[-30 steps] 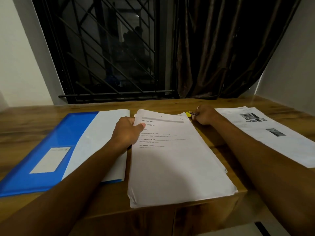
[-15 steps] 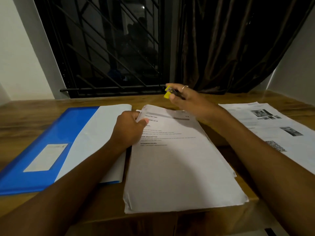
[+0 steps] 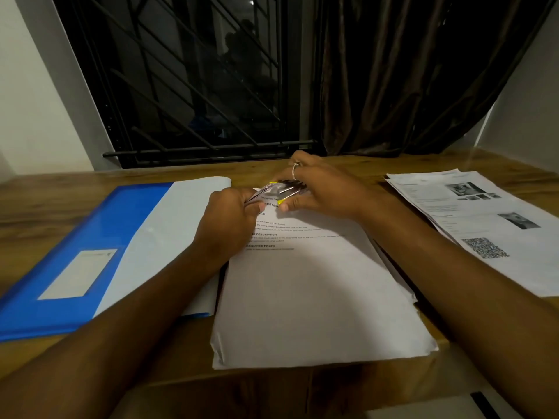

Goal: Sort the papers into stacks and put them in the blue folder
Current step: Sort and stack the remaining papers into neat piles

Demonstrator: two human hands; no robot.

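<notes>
A stack of white printed papers [image 3: 314, 294] lies in the middle of the wooden table [image 3: 75, 186], its near end overhanging the front edge. My left hand [image 3: 230, 219] pinches the stack's top left corner and lifts it. My right hand [image 3: 320, 189] grips a small yellow and metal stapler [image 3: 284, 192] set over that lifted corner. The blue folder [image 3: 99, 234] lies open on the left, a white sheet [image 3: 169, 237] covering its right half. A second stack of papers [image 3: 490, 225], printed with photos and a QR code, lies on the right.
A barred dark window [image 3: 187, 80] and a brown curtain [image 3: 408, 74] stand behind the table. White walls flank both sides. A white surface with a black mark [image 3: 484, 403] shows below the table's front edge at the lower right.
My right hand picked the stapler up from behind the middle stack and brought it left and down onto the top left corner. My left hand has lifted that corner.
</notes>
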